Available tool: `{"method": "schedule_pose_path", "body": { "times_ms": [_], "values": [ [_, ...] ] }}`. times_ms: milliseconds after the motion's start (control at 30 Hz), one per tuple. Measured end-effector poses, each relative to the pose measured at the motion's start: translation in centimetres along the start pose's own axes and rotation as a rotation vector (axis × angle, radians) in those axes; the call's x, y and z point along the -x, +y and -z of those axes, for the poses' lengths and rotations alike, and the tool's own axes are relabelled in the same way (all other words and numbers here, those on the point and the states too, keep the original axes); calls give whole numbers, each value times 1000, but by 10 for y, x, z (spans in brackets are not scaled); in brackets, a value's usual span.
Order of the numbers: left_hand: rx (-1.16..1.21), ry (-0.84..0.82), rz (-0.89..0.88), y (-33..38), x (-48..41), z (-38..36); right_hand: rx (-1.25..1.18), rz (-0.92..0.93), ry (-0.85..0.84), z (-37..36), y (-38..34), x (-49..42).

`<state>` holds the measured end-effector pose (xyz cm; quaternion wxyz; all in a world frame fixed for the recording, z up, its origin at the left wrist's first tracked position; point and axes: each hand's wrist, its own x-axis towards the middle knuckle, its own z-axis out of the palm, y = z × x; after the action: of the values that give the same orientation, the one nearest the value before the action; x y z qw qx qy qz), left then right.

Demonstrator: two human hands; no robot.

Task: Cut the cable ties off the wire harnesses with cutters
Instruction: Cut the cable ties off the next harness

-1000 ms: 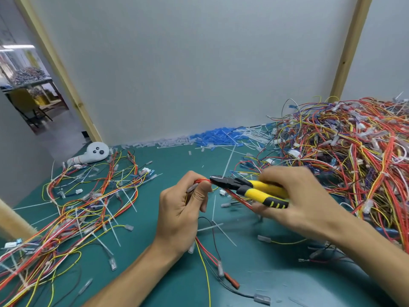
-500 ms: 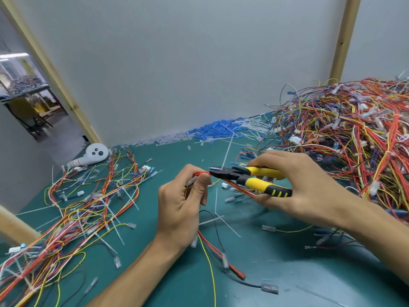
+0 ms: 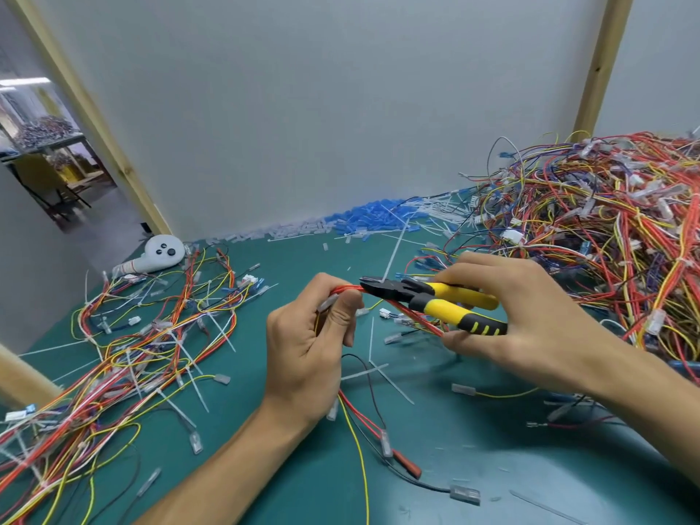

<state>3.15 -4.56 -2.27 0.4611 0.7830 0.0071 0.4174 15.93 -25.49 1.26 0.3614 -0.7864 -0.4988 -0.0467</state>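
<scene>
At the left of the frame, a spread of loose red, yellow and orange wires (image 3: pixel 132 346) lies on the green counter (image 3: pixel 265 467), with a white handheld device (image 3: pixel 161 253) at its far edge near the wall. Cut white cable ties (image 3: pixel 375 373) are scattered over the counter among them. Just left of centre, the left hand (image 3: pixel 307 358) is raised above the counter, its fingers and thumb curled tight round a wire harness (image 3: pixel 346 289) of red and orange strands; the loose ends trail down below the wrist onto the counter. At centre, the black nose of the yellow-handled cutters (image 3: pixel 428 301) touches the harness right at the thumb tip. The right hand (image 3: pixel 530 327) grips the cutter handles, fingers wrapped over the top one and thumb beneath. Behind, along the wall, lies a drift of blue pieces (image 3: pixel 375 217). The right of the frame is filled by a tall heap of harnesses (image 3: pixel 606 229).
</scene>
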Motion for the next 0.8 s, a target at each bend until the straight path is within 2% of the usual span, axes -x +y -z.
{"method": "schedule_pose_path", "body": {
  "times_ms": [200, 367, 533, 700, 800],
  "values": [
    [-16, 86, -15, 3, -3, 3, -10, 21, 30, 1, -2, -1],
    [-43, 80, -35, 2, -2, 4, -1, 10, 13, 3, -3, 0],
    [-52, 80, -54, 3, -2, 3, 37, -23, 70, 8, -3, 0],
    [-57, 71, -50, 3, -1, 3, 74, 18, -1, 6, -7, -2],
    [-68, 58, -56, 4, -1, 3, 42, -12, 23, 6, -5, 0]
  ]
}}
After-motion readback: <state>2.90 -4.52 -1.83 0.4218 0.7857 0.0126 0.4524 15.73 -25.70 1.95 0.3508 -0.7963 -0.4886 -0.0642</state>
